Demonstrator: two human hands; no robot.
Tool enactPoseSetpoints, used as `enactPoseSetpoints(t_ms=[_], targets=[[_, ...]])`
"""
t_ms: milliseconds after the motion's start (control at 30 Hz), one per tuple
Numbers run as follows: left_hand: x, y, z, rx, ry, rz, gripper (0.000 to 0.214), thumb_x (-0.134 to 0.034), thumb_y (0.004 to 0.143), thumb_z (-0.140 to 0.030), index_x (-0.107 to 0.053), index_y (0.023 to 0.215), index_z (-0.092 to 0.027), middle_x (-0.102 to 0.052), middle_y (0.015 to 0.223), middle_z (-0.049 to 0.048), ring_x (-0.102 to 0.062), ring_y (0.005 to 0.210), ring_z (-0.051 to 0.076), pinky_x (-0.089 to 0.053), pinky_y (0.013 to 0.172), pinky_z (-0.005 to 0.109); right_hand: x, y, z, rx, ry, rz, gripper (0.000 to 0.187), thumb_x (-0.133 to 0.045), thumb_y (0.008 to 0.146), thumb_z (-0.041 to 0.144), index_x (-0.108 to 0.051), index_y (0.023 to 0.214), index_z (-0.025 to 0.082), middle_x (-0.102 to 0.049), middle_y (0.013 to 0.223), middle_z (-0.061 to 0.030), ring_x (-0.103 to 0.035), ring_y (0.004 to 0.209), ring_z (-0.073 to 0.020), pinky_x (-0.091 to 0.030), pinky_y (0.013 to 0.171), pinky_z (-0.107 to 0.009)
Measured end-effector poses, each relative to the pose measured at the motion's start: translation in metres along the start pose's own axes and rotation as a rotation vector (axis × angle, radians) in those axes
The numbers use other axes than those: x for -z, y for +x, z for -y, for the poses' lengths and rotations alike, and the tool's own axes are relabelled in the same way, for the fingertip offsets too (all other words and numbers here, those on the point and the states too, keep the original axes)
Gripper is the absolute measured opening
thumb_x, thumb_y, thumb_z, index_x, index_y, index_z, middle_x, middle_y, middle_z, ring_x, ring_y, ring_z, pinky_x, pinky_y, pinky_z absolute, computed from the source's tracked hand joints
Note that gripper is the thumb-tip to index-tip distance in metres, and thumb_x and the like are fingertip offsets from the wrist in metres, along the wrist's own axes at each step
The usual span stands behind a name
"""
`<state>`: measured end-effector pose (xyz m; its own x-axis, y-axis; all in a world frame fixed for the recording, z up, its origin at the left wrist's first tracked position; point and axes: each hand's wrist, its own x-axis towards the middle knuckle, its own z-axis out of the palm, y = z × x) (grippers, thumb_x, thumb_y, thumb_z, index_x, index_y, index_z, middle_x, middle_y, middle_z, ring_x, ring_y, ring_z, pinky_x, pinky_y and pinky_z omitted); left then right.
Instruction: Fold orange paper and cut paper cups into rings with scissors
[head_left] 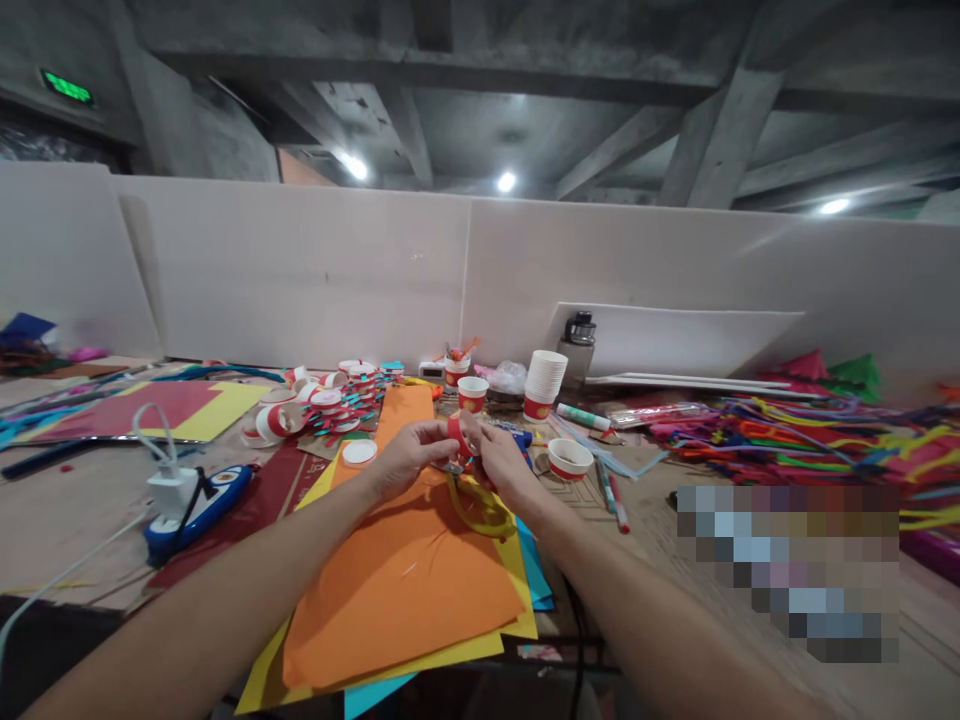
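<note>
Between my hands is a red-and-white cut piece of paper cup (463, 438), held above the orange paper. My left hand (409, 457) pinches it from the left with thumb and fingers. From the other side my right hand (504, 462) grips it, and its fingers hide part of the piece. Just under my hands, yellow-handled scissors (480, 512) lie on the orange paper (405, 600). A white disc (359, 453) rests near my left wrist. Beyond my hands stands a paper cup (472, 393).
Stacked paper cups (545, 385) and a dark-lidded bottle (577, 350) stand behind. A cut-down cup (570, 458) sits at right, near colourful pipe cleaners (735, 430). Several cup pieces (330, 400) pile up left of a blue power strip (199, 515) with a white charger.
</note>
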<state>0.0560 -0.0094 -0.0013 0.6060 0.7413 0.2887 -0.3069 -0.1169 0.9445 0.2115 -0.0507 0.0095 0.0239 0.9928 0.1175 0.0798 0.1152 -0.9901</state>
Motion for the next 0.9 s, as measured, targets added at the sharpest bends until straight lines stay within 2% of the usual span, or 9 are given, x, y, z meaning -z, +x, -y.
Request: enactPoseSetpoints(t_ms=[133, 233, 367, 567, 667, 767, 900], targets=[[0.006, 0.005, 0.0, -0.145, 0.087, -0.154, 0.019, -0.073, 0.075, -0.033, -0.066, 0.073, -0.014, -0.059, 0.064, -0.0008, -0.048, 0.058, 0.009, -0.036, 0.059, 0.023, 0.006, 0.002, 0.006, 0.047, 0.031, -0.104, 0.034, -0.052, 0.081, 0.053, -0.054, 0.089, 0.02, -0.056, 0.075, 0.0008, -0.054, 0.056, -0.0105, -0.035, 0.037, -0.018], [0.009, 0.008, -0.001, -0.178, 0.133, -0.232, 0.02, -0.072, 0.074, -0.033, -0.066, 0.072, -0.015, -0.058, 0.063, -0.001, -0.049, 0.059, 0.01, -0.037, 0.059, 0.023, 0.008, 0.003, 0.007, 0.146, -0.017, -0.189, 0.032, -0.056, 0.077, 0.046, -0.055, 0.094, 0.019, -0.056, 0.084, -0.0015, -0.055, 0.068, -0.0127, -0.04, 0.042, -0.019], [0.007, 0.008, -0.002, -0.164, 0.168, -0.247, 0.021, -0.072, 0.073, -0.034, -0.065, 0.07, -0.015, -0.058, 0.062, -0.0009, -0.05, 0.057, 0.011, -0.039, 0.058, 0.024, 0.005, 0.003, 0.002, 0.23, -0.149, -0.128, 0.021, -0.055, 0.077, 0.034, -0.059, 0.09, 0.018, -0.057, 0.078, -0.002, -0.052, 0.068, -0.0136, -0.042, 0.051, -0.022], [0.001, 0.004, -0.003, -0.12, 0.205, -0.219, 0.023, -0.075, 0.071, -0.035, -0.065, 0.068, -0.015, -0.061, 0.061, -0.0003, -0.053, 0.056, 0.011, -0.043, 0.06, 0.025, 0.002, 0.001, -0.004, 0.336, -0.341, -0.084, 0.019, -0.055, 0.078, 0.027, -0.063, 0.092, 0.017, -0.063, 0.093, -0.0045, -0.056, 0.077, -0.0145, -0.046, 0.071, -0.028], [-0.001, 0.004, -0.001, -0.085, 0.104, -0.179, 0.023, -0.075, 0.072, -0.035, -0.066, 0.072, -0.014, -0.062, 0.064, 0.0004, -0.054, 0.058, 0.01, -0.043, 0.06, 0.024, 0.003, 0.002, -0.005, 0.352, -0.376, -0.083, 0.016, -0.054, 0.08, 0.024, -0.066, 0.087, 0.017, -0.065, 0.091, -0.0047, -0.058, 0.082, -0.0161, -0.045, 0.077, -0.03], [-0.001, 0.005, 0.0, -0.046, -0.079, -0.171, 0.026, -0.074, 0.073, -0.037, -0.066, 0.08, -0.013, -0.062, 0.065, 0.0007, -0.054, 0.058, 0.009, -0.042, 0.056, 0.022, 0.004, 0.003, -0.006, 0.373, -0.389, -0.087, 0.017, -0.054, 0.081, 0.024, -0.065, 0.091, 0.016, -0.066, 0.089, -0.0042, -0.059, 0.082, -0.0161, -0.045, 0.077, -0.03], [0.004, 0.009, -0.005, -0.053, -0.218, -0.299, 0.03, -0.08, 0.066, -0.035, -0.059, 0.074, -0.014, -0.059, 0.061, -0.0019, -0.053, 0.052, 0.007, -0.041, 0.053, 0.02, 0.012, 0.004, 0.002, 0.348, -0.412, -0.102, 0.02, -0.058, 0.08, 0.023, -0.062, 0.098, 0.016, -0.065, 0.081, -0.0023, -0.059, 0.075, -0.0149, -0.046, 0.071, -0.028]])
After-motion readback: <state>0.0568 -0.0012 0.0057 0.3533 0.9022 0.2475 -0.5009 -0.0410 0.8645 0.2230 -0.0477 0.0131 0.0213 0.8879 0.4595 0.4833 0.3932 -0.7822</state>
